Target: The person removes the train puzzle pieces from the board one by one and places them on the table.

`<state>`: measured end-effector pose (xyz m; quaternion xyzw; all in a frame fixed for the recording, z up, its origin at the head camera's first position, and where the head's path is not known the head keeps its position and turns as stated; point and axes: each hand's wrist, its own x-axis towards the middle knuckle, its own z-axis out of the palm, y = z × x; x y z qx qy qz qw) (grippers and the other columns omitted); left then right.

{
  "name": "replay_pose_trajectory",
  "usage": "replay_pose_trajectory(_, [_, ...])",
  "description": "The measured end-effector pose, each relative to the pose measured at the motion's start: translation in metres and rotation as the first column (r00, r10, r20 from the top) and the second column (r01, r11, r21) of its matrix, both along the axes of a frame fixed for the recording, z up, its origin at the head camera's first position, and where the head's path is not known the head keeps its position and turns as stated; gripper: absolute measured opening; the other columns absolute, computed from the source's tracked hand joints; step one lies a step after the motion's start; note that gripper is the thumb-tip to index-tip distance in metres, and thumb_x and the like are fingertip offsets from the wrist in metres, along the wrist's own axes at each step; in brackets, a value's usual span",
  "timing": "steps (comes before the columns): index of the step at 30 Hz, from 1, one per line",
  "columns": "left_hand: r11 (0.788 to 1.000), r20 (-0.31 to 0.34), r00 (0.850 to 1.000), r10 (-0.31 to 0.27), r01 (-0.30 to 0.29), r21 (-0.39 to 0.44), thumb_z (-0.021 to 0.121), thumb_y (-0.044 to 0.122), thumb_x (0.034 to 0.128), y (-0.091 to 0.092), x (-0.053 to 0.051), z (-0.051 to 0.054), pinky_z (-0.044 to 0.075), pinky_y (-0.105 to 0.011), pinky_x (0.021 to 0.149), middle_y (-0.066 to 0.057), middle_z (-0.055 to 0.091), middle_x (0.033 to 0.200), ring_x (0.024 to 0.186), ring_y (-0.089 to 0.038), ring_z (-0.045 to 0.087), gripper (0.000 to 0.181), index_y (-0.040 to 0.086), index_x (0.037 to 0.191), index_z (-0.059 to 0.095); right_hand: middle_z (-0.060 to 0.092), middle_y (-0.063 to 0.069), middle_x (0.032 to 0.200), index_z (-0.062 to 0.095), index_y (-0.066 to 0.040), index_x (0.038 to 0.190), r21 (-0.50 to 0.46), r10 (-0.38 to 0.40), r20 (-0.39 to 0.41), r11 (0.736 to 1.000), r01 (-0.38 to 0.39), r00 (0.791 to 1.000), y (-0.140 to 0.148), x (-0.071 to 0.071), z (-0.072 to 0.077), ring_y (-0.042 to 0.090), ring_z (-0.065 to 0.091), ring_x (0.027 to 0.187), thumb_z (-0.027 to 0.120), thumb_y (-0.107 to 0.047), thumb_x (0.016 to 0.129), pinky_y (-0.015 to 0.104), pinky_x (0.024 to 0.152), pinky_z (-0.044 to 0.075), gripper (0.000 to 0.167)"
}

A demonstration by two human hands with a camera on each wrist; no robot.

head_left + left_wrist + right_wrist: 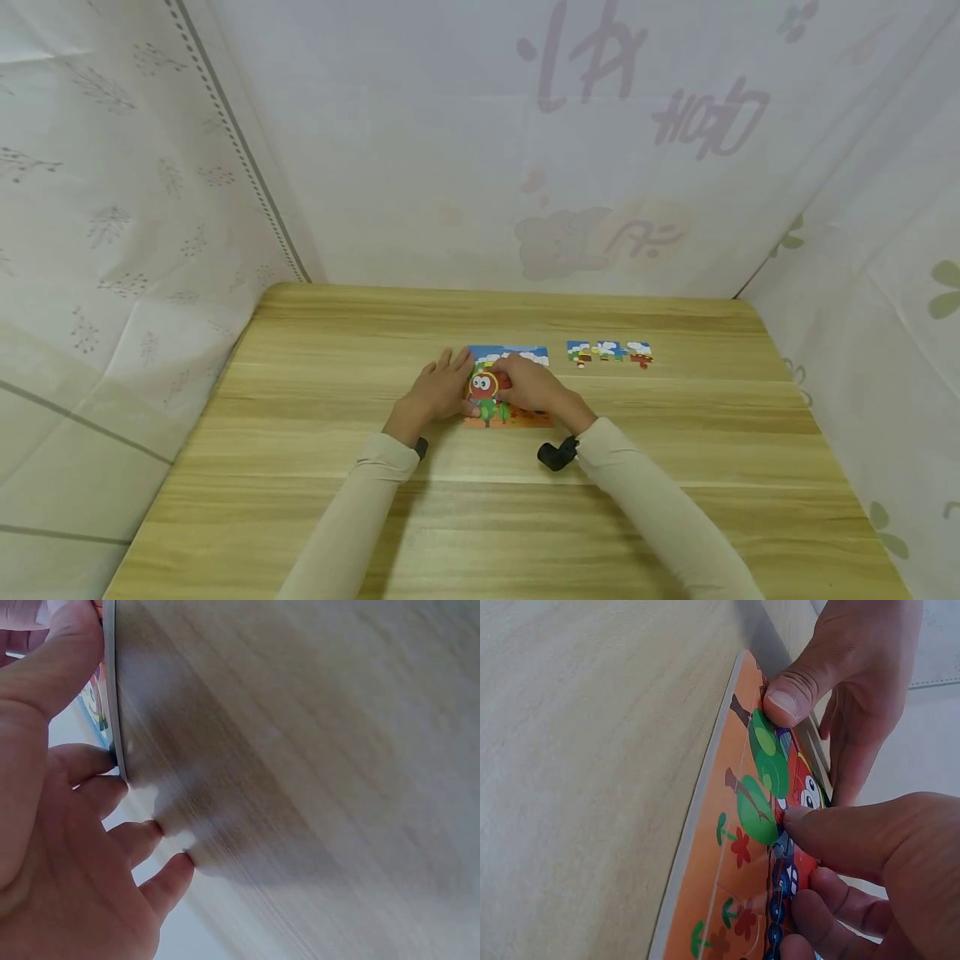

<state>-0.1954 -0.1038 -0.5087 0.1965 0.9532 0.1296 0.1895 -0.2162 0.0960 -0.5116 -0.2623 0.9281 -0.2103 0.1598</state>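
Note:
A colourful jigsaw puzzle (517, 421) lies in its flat tray on the table, showing a red big-eyed cartoon figure, green trees and orange ground. My left hand (438, 390) steadies its left side: the thumb (786, 703) presses on the picture and the other fingers spread along the edge, tips on the table. Over the middle of the picture, my right hand (534, 385) has thumb and fingers curled together at a red puzzle piece (805, 862). That hand covers part of the picture, and the piece's outline is mostly hidden.
Several loose puzzle pieces (609, 350) lie in a row to the right of the puzzle. The wooden table (315, 375) meets a pale printed cloth (420, 167) at its back edge. Black wrist cameras (557, 455) sit beneath the wrists.

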Motion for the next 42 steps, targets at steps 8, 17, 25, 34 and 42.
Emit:
replay_pose_trajectory(8, [1.000,-0.006,1.000,-0.006,0.006,-0.018,0.070,0.051,0.0857,0.001,0.001,0.001,0.020,-0.058,0.119,-0.012,0.010,0.166,0.152,-0.040,0.007,0.101,0.004,0.158,0.019,0.063,0.005,0.105,0.060,-0.008,0.124,-0.039,0.004,0.006,0.999,-0.004,1.000,0.001,0.000,-0.001,0.016,0.057,0.086,0.074,-0.016,0.090,0.033,0.076,0.050,0.037])
replay_pose_trajectory(17, [1.000,-0.003,1.000,-0.004,0.004,-0.008,0.071,0.051,0.0850,0.001,0.002,0.003,0.022,-0.059,0.118,-0.013,0.012,0.166,0.152,-0.041,0.008,0.101,0.004,0.158,0.020,0.064,0.000,0.091,0.063,-0.011,0.116,-0.089,0.009,-0.034,0.996,-0.012,0.999,0.003,-0.001,-0.001,0.013,0.056,0.077,0.068,-0.007,0.092,0.031,0.073,0.050,0.025])
replay_pose_trajectory(25, [1.000,-0.003,1.000,-0.012,0.012,0.010,0.072,0.050,0.0853,0.001,0.002,0.001,0.021,-0.059,0.118,-0.013,0.010,0.166,0.152,-0.041,0.007,0.101,0.003,0.158,0.019,0.069,0.002,0.097,0.064,-0.008,0.122,-0.093,-0.002,-0.038,0.996,-0.001,0.999,0.005,-0.002,-0.006,0.012,0.061,0.080,0.066,-0.009,0.094,0.033,0.076,0.053,0.028])
replay_pose_trajectory(34, [1.000,-0.011,1.000,-0.015,0.015,0.006,0.071,0.050,0.0853,0.000,0.003,0.003,0.021,-0.060,0.117,-0.014,0.011,0.166,0.152,-0.042,0.008,0.101,0.002,0.158,0.020,0.069,0.001,0.098,0.066,-0.008,0.123,-0.144,0.004,-0.039,0.990,-0.009,0.999,0.016,-0.008,-0.007,0.010,0.059,0.078,0.067,-0.012,0.094,0.029,0.072,0.051,0.029])
replay_pose_trajectory(42, [1.000,-0.003,1.000,-0.009,0.009,0.020,0.072,0.048,0.0857,-0.001,0.002,0.005,0.021,-0.060,0.117,-0.015,0.010,0.166,0.151,-0.043,0.007,0.100,0.002,0.158,0.020,0.064,-0.002,0.086,0.067,-0.009,0.122,-0.208,-0.025,-0.008,0.978,0.023,1.000,0.033,-0.011,-0.003,0.010,0.054,0.068,0.063,-0.012,0.097,0.027,0.063,0.047,0.026])
